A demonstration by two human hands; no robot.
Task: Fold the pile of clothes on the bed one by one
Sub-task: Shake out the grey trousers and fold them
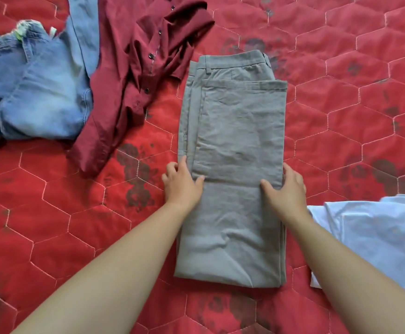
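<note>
Grey trousers [235, 131] lie lengthwise on the red quilted bed [52, 225], with one end doubled over so that its hem sits just below the waistband at the far end. My left hand [182, 184] rests on the trousers' left edge, fingers fairly straight and thumb lying on the cloth. On the right edge my right hand [287, 186] lies the same way. Both hands sit at a crosswise edge about halfway along the trousers.
A crumpled dark red button shirt [134, 75] lies just left of the trousers. Blue jeans [35, 92] are spread at the far left. A folded pale blue garment [377, 235] lies at the right, close to my right forearm.
</note>
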